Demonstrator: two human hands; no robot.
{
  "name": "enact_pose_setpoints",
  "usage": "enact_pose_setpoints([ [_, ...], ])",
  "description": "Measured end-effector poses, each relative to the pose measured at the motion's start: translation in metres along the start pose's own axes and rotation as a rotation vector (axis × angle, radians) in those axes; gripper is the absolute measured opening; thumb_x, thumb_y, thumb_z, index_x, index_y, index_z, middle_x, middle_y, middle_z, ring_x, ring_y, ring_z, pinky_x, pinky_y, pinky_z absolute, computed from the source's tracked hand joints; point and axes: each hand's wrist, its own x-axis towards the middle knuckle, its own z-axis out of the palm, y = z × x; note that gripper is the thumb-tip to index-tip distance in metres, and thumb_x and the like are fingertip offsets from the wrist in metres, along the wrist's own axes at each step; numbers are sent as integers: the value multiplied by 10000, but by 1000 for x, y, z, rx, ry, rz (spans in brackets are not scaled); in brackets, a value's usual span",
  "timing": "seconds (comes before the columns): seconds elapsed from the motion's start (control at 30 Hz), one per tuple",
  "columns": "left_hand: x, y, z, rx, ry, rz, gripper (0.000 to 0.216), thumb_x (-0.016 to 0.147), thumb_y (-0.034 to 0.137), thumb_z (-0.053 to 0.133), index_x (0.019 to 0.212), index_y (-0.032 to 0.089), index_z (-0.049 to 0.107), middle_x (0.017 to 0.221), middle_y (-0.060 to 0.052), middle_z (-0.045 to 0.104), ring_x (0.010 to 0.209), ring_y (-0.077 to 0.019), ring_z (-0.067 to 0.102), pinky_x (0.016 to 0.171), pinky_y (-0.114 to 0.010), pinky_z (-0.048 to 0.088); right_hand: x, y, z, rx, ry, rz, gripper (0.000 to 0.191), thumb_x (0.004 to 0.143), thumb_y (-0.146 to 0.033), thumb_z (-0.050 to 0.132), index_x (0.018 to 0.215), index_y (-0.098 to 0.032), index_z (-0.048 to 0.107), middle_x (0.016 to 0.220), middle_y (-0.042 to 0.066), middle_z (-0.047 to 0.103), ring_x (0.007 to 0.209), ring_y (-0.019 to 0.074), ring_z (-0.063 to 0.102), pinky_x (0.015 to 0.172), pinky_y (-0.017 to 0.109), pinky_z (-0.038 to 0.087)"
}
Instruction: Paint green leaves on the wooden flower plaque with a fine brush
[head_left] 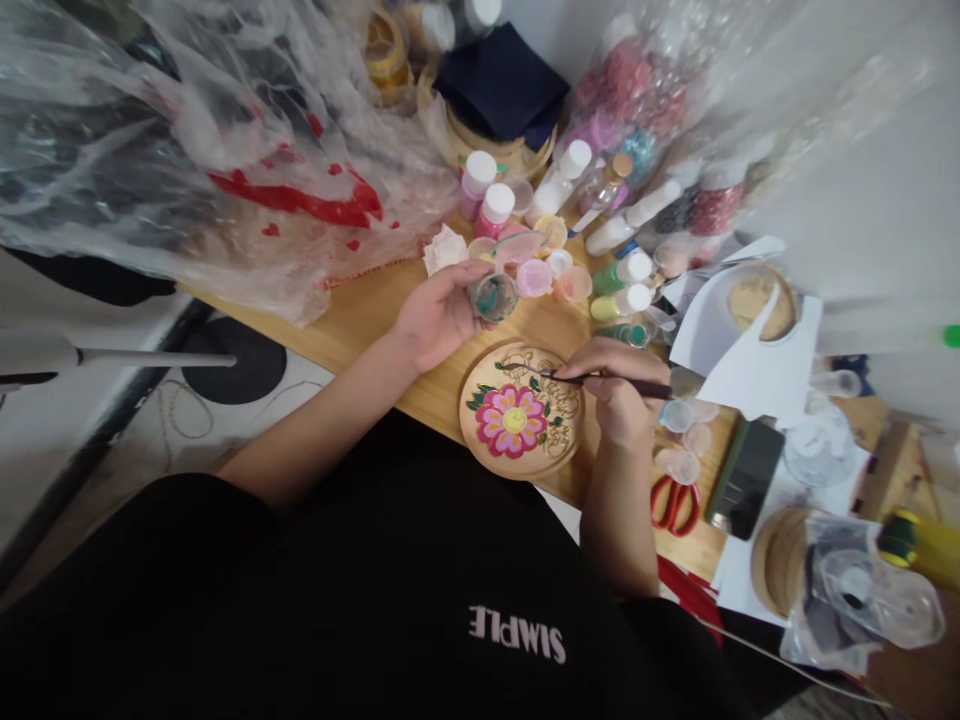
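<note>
Through the head camera I monitor two bare hands at a wooden table (360, 320). The workpiece, a round wooden plaque (525, 466), lies at the near edge of the table, in front of the black shirt (390, 590). It carries a painted pink flower (513, 421) with a yellow centre, green leaves and gold outlines.

Left hand (439, 315): fingers curled around a small clear cup (493, 298) containing green paint, positioned beyond the plaque.

Right hand (619, 385): fingers closed on a slim dark paintbrush (571, 380) in a pen grip, at the plaque's right side. The brush extends across the upper part of the plaque; I cannot tell whether its tip contacts the surface.

Adjacent items: a pink paint cup (535, 279) stands just right of the left hand's cup. Red-handled scissors (677, 507) lie to the right of the right forearm, with a smartphone (747, 480) beside them.
</note>
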Motion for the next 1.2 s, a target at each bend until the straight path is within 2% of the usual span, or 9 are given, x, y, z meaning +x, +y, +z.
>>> enact_pose_setpoints([
  [0.13, 0, 0, 0, 12, -6, -3, 222, 915, 160, 538, 706, 161, 614, 661, 2, 674, 562, -111, 628, 513, -208, 465, 0, -1, 1, 0, 19, 3, 358, 668, -85, 499, 735, -261, 803, 636, -9, 718, 581, 156, 600, 534, 290, 451],
  [0.33, -1, 0, 4, -9, 19, -5, 283, 931, 137, 476, 677, 157, 600, 633, 5, 658, 520, -98, 611, 476, -199, 454, -2, 0, 1, 1, 27, -18, 368, 656, -63, 502, 738, -264, 799, 640, -17, 724, 595, 155, 610, 540, 289, 449],
  [0.63, 0, 0, -1, -34, 23, -48, 205, 935, 304, 566, 810, 169, 655, 680, 3, 675, 570, -117, 654, 501, -199, 483, -1, -1, 0, -9, 25, -7, 336, 668, -81, 520, 722, -276, 788, 631, -20, 716, 584, 166, 603, 527, 306, 449],
  [0.97, 0, 0, -2, 5, 30, -27, 216, 945, 299, 557, 802, 174, 660, 704, -3, 688, 626, -136, 679, 526, -222, 492, 0, -7, 2, -63, 34, 65, 331, 655, -102, 521, 694, -290, 791, 643, -7, 727, 605, 185, 608, 550, 331, 485],
  [1.2, -2, 0, 5, 9, 45, -5, 315, 958, 149, 482, 661, 160, 586, 629, 12, 649, 526, -95, 610, 483, -197, 440, 0, -5, 1, -51, 26, 45, 337, 684, -110, 536, 736, -302, 808, 666, -13, 735, 600, 176, 606, 570, 324, 485],
])
